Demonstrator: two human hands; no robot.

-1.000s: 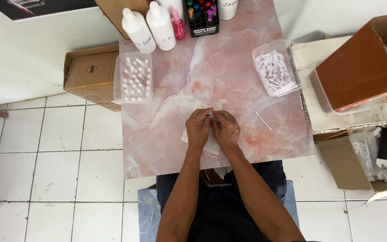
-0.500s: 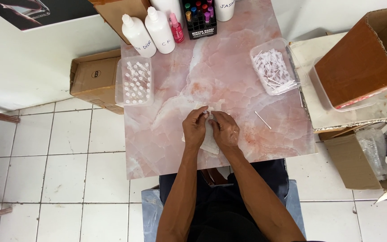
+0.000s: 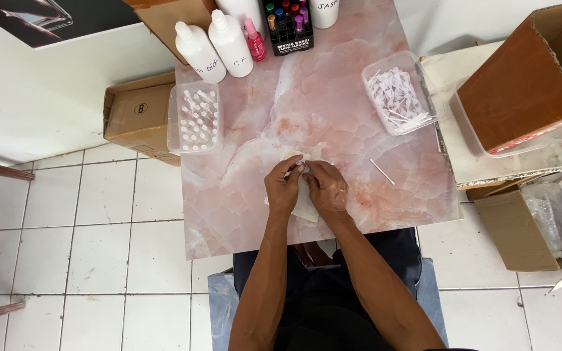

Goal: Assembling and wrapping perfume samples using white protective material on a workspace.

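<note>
My left hand point(image 3: 283, 189) and my right hand point(image 3: 324, 187) meet over the middle of a pink marble table point(image 3: 242, 208). Together their fingertips pinch a small whitish item point(image 3: 303, 169); it is too small to identify. Under both hands lies a pale cloth or sheet point(image 3: 306, 207) on the table. A thin white stick point(image 3: 382, 171) lies loose to the right of my right hand.
A clear tub of small white vials point(image 3: 195, 118) stands at the left edge, a clear tub of white sticks point(image 3: 397, 100) at the right. White bottles point(image 3: 214, 44), a pink bottle point(image 3: 254, 39) and a black vial rack point(image 3: 289, 26) line the far edge. Cardboard boxes point(image 3: 528, 84) flank the table.
Both hands stay joined over the cloth, with only small finger movements. The view has shifted slightly, so the table sits a little further right in frame.
</note>
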